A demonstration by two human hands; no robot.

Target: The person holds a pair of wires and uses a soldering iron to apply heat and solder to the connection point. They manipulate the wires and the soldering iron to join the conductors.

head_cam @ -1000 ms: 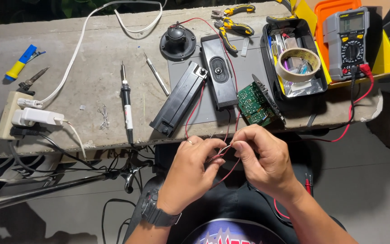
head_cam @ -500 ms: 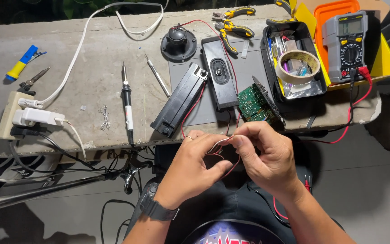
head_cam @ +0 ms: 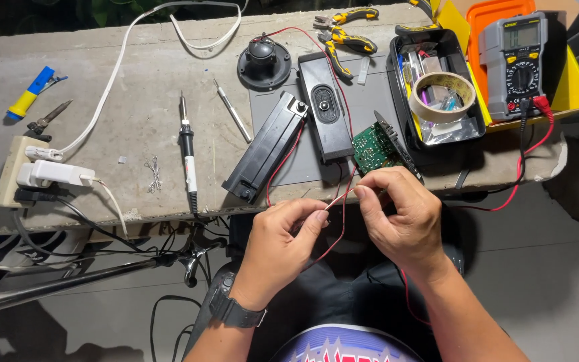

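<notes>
I saw my left hand [head_cam: 283, 245] fingers pinched shut on thin red wire [head_cam: 335, 201] | right hand [head_cam: 400, 214] fingers pinched it too | green board [head_cam: 372, 149] just above on table [head_cam: 149, 121]

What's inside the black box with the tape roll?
Inside the black tray sit a tape roll, clear plastic bags and small tools. Whatever lies beneath them is covered.

Both hands pinching a thin red wire [head_cam: 338, 199] between them, left hand [head_cam: 281, 248] and right hand [head_cam: 400, 218], green circuit board [head_cam: 374, 149] just above the right one.
</notes>
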